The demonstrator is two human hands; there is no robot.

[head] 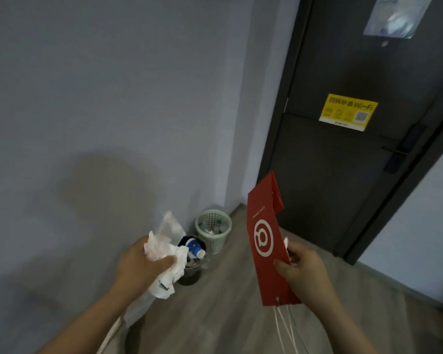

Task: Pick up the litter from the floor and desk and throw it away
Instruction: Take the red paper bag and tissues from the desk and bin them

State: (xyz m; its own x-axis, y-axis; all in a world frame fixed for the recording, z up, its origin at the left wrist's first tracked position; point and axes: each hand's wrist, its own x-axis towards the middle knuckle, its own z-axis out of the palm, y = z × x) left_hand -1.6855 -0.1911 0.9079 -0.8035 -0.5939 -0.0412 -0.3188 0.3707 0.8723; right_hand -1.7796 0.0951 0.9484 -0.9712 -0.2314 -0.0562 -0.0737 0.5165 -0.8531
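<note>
My left hand (141, 267) is closed around a wad of crumpled white tissue and plastic wrap (164, 251), held just above and left of a dark waste bin (192, 274). That bin has a blue and white cup (194, 247) sticking out of its top. My right hand (302, 272) grips a flat, folded red paper bag (264, 241) with a white round logo; its white string handles dangle below. A bit of white paper shows behind the bag at my fingers.
A pale green mesh basket (213, 229) with bottles inside stands in the corner behind the dark bin. A dark door (343, 149) with a yellow sticker (348, 111) is at the right. Grey wood floor (228, 302) lies below, with a plain wall on the left.
</note>
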